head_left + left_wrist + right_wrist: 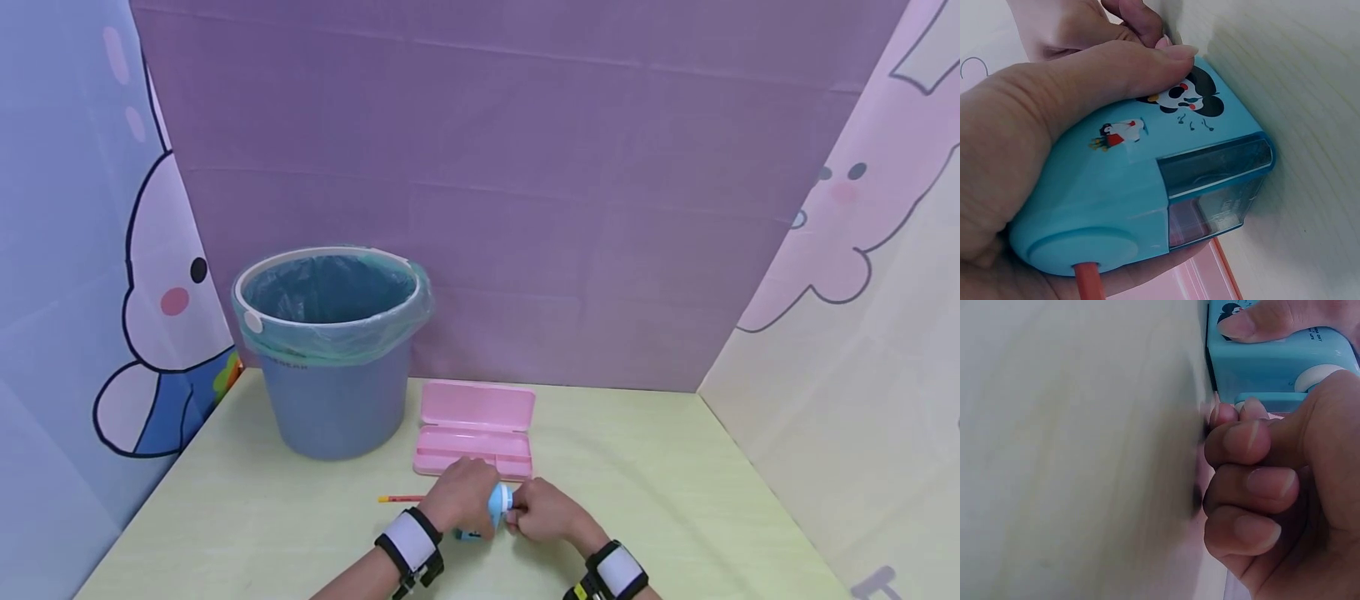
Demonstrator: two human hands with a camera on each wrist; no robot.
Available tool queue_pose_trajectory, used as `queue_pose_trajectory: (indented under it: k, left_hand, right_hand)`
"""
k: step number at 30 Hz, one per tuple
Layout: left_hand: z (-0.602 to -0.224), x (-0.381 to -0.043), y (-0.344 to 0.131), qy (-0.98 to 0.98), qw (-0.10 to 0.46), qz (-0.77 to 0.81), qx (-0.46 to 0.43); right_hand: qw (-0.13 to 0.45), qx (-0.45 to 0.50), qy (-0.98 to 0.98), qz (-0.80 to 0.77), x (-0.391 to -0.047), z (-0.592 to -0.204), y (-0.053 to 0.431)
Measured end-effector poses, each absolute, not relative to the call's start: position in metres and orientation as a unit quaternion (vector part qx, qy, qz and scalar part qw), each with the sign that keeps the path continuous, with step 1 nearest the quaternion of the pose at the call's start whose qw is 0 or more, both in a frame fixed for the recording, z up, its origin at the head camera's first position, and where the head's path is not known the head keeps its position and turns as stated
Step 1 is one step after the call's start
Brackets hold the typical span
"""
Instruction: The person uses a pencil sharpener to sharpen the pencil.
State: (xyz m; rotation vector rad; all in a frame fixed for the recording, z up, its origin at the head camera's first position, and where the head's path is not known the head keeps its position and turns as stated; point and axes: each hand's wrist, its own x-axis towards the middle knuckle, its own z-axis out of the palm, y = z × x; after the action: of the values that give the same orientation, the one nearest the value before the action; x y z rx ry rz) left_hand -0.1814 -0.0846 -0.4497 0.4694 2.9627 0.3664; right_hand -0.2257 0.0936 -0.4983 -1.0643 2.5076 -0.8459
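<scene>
The pale tabletop (675,492) spreads beneath both my arms. Toward its far left corner stands the blue bucket (337,408), lined with a greenish bag. Just right of that lies the pink pencil case (477,406), its lid open. On my side of the case, my left grip (463,493) is clamped around the light-blue sharpener (1104,181). My right grip (550,510) has curled fingers pinching the crank (1272,401) at the sharpener's right end. From the opposite end, a red pencil (400,499) sticks out leftward.
</scene>
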Motion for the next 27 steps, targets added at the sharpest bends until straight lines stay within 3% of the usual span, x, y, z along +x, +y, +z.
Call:
queue_pose_trajectory:
  k: [15, 27]
  left_hand:
    - [-0.450, -0.180, -0.086, 0.978, 0.039, 0.115, 0.167]
    - [-0.450, -0.180, -0.085, 0.978, 0.034, 0.116, 0.171]
  right_hand:
    - [0.157, -0.385, 0.857, -0.305, -0.215, -0.500, 0.100]
    - [0.200, -0.376, 0.840, -0.336, -0.210, -0.498, 0.106]
